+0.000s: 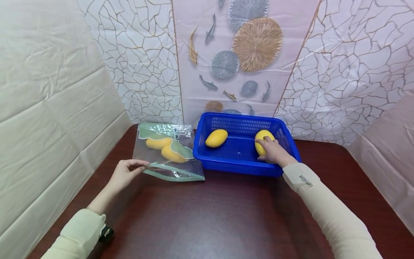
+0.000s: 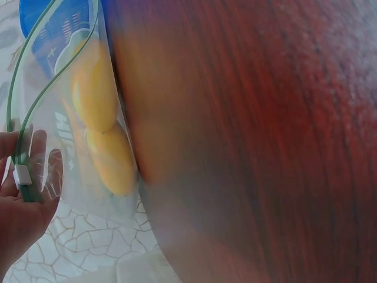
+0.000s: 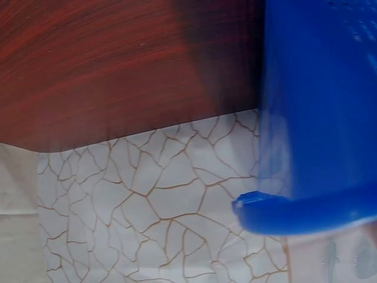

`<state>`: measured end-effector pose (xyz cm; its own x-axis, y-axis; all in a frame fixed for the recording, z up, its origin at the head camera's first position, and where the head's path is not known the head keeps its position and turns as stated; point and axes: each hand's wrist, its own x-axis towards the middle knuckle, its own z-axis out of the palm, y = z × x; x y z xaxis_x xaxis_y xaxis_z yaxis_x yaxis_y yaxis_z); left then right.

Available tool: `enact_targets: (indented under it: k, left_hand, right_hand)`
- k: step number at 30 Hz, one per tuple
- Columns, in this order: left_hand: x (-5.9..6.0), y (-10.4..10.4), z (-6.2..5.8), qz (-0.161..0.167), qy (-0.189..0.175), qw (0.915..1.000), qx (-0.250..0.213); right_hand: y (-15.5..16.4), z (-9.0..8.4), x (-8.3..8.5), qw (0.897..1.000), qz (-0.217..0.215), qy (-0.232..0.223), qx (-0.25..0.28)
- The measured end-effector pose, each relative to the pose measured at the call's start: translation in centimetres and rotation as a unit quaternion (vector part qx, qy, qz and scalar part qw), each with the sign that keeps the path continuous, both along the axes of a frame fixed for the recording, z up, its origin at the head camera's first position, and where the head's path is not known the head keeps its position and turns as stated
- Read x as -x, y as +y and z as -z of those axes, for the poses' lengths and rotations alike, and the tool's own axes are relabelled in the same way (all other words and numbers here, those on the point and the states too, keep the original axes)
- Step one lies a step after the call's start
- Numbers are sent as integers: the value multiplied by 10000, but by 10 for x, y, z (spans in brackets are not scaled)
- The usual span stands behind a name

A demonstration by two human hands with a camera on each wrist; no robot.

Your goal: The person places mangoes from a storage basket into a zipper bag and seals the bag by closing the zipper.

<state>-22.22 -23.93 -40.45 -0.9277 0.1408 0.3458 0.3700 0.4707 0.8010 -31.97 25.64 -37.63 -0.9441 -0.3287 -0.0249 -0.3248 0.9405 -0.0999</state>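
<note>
- Head view: my left hand (image 1: 126, 173) was pinching the lip of a zip bag (image 1: 156, 157), mouth gaping a bit.
- My right hand (image 1: 273, 150) was curled half-closed round a mango (image 1: 263, 135) in the blue basket (image 1: 239, 166), right end.
- Grabbing step, I reckon; next move probably called for lifting clear of the rim.

The bag (image 1: 154, 155) is clear, glossy plastic; the basket (image 1: 239, 166), smooth plastic. The mangoes (image 1: 216, 138) look smooth, softly matt. The table (image 1: 207, 216) shows shiny wood grain, perhaps veneer; the wrist views are hazy.
</note>
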Motion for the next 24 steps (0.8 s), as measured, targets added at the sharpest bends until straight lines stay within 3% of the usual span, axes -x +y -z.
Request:
enact_targets:
  k: [8,16,24]
  left_hand:
    - [-18,12,-25,63,17,10000,0]
    - [-19,14,-28,95,25,9999,-54]
    - [-18,14,-27,68,-6,10000,5]
  right_hand:
    - [6,7,4,9998,100,-101,119]
    - [6,10,5,9979,587,-109,253]
    - [5,13,11,9943,801,-592,392]
